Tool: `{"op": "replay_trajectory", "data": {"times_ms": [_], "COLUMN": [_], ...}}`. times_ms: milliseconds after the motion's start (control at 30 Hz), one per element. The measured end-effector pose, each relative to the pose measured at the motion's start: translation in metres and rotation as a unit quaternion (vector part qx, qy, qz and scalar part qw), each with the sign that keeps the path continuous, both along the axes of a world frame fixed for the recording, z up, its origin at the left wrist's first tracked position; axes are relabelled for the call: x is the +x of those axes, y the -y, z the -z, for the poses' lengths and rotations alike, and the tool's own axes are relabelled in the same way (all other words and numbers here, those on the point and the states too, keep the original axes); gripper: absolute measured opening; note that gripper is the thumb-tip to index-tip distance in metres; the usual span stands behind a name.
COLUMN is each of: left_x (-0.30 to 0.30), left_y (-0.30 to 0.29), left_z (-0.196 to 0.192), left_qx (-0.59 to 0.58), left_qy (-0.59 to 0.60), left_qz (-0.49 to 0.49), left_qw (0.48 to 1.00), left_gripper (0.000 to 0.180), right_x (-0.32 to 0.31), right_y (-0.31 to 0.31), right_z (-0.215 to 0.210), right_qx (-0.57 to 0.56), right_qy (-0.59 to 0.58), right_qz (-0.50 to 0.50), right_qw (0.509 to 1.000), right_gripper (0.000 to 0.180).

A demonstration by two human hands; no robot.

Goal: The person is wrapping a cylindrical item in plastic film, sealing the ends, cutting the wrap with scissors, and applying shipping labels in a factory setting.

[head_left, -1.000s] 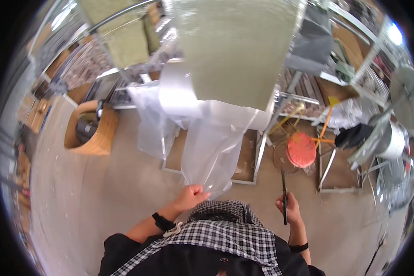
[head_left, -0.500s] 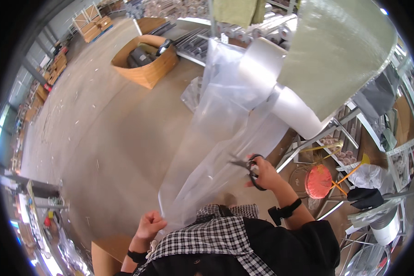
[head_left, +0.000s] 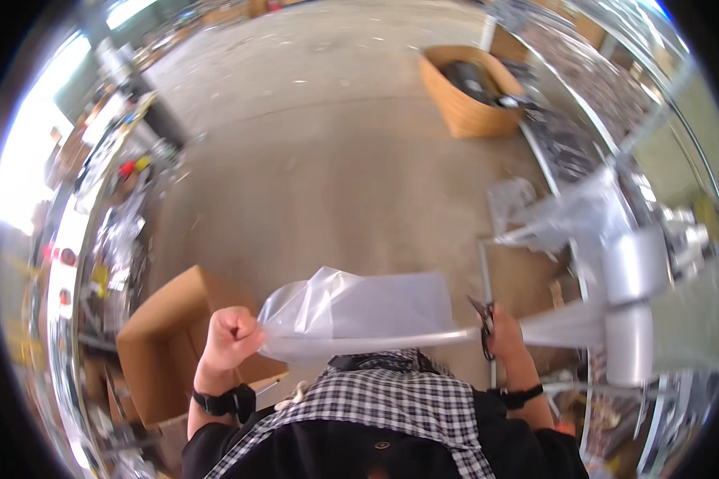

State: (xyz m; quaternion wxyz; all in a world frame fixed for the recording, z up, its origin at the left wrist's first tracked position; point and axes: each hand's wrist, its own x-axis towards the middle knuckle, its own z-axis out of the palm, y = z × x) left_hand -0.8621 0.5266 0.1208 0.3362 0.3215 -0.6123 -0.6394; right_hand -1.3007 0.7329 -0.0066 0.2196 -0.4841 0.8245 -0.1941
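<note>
Between both hands, clear plastic sheet (head_left: 359, 307), left fingers (head_left: 230, 334) gripping, scissors (head_left: 484, 326) right.

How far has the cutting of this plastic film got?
Done: a length of plastic film is pulled off the roll, gripped taut by the left hand. In hand: the right hand holds scissors at the film. Left: film remains joined to the roll.

1. The plastic sheet (head_left: 359, 311) stretches across in front of the person, between the left hand (head_left: 230, 335) and the right hand (head_left: 499, 331).
2. The scissors (head_left: 485, 323) are in the right hand, at the sheet's right end.
3. The roll (head_left: 631, 307) stands right of the scissors.
4. A cardboard box (head_left: 168, 343) sits on the floor behind the left hand.
5. A basket (head_left: 467, 96) lies far ahead, to the right.
</note>
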Motion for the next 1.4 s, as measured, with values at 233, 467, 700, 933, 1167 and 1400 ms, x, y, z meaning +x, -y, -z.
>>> {"op": "replay_trajectory", "data": {"times_ms": [233,467,700,933,1167,1400], "left_x": [0.088,0.101,0.111,0.141,0.203,0.312], "left_y": [0.051,0.13,0.195,0.227,0.281,0.407], "left_z": [0.014,0.002,-0.03,0.068,0.275,0.204], "left_qx": [-0.069,0.011,0.069,0.534,0.3,0.238], "left_qy": [-0.044,-0.127,0.138,-0.019,0.373,0.393], "left_qz": [-0.251,-0.344,-0.291,-0.325,0.054,-0.346], "left_qw": [0.965,0.93,0.944,0.781,0.877,0.818], "left_gripper": [0.037,0.021,0.048,0.063,0.054,0.048], "right_x": [0.075,0.059,0.062,0.076,0.191,0.327], "right_y": [0.081,0.24,0.415,0.531,0.64,0.739], "right_z": [0.016,0.005,0.027,0.093,0.066,0.037], "right_qx": [0.034,-0.047,-0.031,0.123,0.119,0.12], "right_qy": [0.022,0.179,0.502,0.535,0.378,0.323], "right_qz": [-0.157,-0.248,-0.176,-0.086,-0.124,-0.199], "right_qw": [0.987,0.951,0.846,0.832,0.91,0.917], "right_gripper": [0.012,0.031,0.023,0.021,0.022,0.023]}}
